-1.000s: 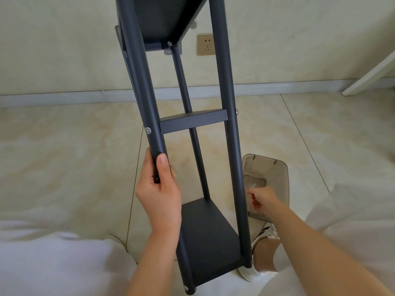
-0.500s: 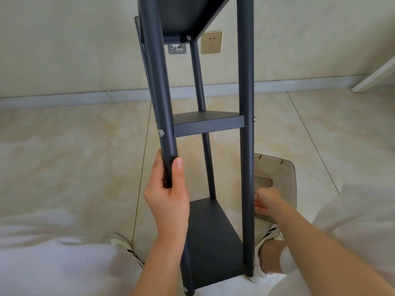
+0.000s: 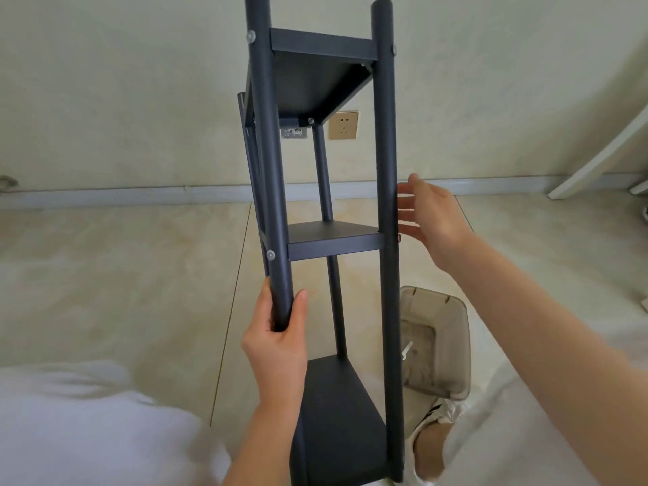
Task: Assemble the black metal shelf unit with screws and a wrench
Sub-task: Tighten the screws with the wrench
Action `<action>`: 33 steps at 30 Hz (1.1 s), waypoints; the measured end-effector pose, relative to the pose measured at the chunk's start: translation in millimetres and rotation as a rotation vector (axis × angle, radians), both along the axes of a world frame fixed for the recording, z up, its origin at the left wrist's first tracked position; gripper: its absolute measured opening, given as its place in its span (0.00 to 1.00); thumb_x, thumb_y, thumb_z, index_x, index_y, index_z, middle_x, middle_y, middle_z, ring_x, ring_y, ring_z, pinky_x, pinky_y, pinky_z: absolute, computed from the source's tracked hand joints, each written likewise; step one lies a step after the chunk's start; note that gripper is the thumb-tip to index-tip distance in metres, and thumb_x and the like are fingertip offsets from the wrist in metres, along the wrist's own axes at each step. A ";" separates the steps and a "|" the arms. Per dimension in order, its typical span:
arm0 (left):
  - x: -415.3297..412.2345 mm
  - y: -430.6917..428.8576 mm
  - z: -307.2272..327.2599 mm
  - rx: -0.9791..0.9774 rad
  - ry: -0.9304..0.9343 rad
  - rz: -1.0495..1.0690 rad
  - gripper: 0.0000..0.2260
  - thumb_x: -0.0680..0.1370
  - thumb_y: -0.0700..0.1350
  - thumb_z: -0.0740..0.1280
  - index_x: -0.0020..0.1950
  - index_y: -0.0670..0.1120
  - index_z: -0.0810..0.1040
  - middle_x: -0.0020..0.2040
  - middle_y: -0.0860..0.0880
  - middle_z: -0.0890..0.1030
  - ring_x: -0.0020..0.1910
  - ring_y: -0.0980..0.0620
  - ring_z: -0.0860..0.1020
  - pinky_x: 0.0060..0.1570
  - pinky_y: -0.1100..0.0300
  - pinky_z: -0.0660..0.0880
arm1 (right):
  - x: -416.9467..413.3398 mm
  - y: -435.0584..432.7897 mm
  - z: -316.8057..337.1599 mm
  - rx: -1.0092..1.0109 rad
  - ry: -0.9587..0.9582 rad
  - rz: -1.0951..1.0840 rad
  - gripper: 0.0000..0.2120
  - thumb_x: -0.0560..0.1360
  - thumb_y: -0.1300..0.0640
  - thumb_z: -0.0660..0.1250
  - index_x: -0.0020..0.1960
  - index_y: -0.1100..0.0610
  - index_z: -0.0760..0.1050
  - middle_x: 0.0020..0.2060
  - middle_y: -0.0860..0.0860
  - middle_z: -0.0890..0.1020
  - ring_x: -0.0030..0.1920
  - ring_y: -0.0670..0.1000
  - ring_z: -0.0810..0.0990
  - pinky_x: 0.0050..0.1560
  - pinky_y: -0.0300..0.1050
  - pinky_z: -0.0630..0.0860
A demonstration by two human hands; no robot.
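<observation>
— What's on the left?

— The left hand (image 3: pixel 277 345). Its fingers (image 3: pixel 301 305) are clenched round the left front post (image 3: pixel 270 170) of the black shelf unit (image 3: pixel 333 415), thumb on the near side, just below a silver screw (image 3: pixel 270 255).

— And where does the shelf unit stand?

— Upright in the middle, on the tiled floor (image 3: pixel 105 275) between the person's knees, leaning a little away. Three shelves sit between the posts. The middle shelf (image 3: pixel 333 236) is just above the gripping hand, and a wall socket (image 3: pixel 343 125) shows behind the top one.

— Further right?

— The right front post (image 3: pixel 385 135), then the right hand (image 3: pixel 434 215) just beside it, level with the middle shelf. Its fingers are straight and spread, released, holding nothing. The tips reach the post's edge; I cannot tell whether they touch it.

— Anything lower down?

— A smoky clear plastic box (image 3: pixel 445 331) on the floor right of that post, with a small pale piece inside, too blurred to name. A shoe (image 3: pixel 441 413) lies just below the box.
</observation>
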State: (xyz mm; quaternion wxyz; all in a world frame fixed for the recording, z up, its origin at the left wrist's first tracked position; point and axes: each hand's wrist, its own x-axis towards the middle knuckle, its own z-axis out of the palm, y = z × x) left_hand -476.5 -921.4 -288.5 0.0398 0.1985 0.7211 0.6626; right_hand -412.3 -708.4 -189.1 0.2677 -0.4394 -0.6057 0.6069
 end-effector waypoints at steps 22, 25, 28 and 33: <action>-71.0 -1.0 -23.0 -0.173 0.127 0.100 0.16 0.74 0.65 0.60 0.53 0.56 0.71 0.34 0.66 0.75 0.32 0.63 0.76 0.31 0.72 0.72 | -46.9 -11.3 33.6 -0.232 0.426 0.403 0.04 0.80 0.60 0.65 0.52 0.51 0.74 0.36 0.50 0.74 0.39 0.50 0.71 0.44 0.45 0.67; -95.3 0.7 -16.3 -0.332 0.170 0.074 0.14 0.75 0.65 0.57 0.52 0.57 0.67 0.31 0.58 0.74 0.30 0.59 0.77 0.26 0.69 0.70 | -60.9 -18.0 32.7 -0.214 0.461 0.359 0.05 0.80 0.60 0.65 0.52 0.51 0.74 0.37 0.50 0.74 0.40 0.50 0.71 0.44 0.44 0.68; -122.1 2.6 -7.4 -0.567 0.195 -0.005 0.11 0.80 0.58 0.59 0.53 0.52 0.65 0.34 0.53 0.75 0.30 0.54 0.76 0.29 0.56 0.76 | -72.3 -23.3 29.2 -0.177 0.493 0.306 0.04 0.81 0.59 0.65 0.54 0.51 0.74 0.37 0.49 0.73 0.39 0.49 0.71 0.44 0.43 0.69; -146.9 4.5 43.2 -0.749 0.351 -0.014 0.18 0.79 0.44 0.67 0.67 0.45 0.69 0.59 0.47 0.75 0.58 0.46 0.75 0.57 0.52 0.76 | -88.3 -38.2 20.8 -0.126 0.531 0.238 0.09 0.80 0.58 0.65 0.60 0.50 0.73 0.36 0.46 0.74 0.39 0.47 0.72 0.46 0.41 0.74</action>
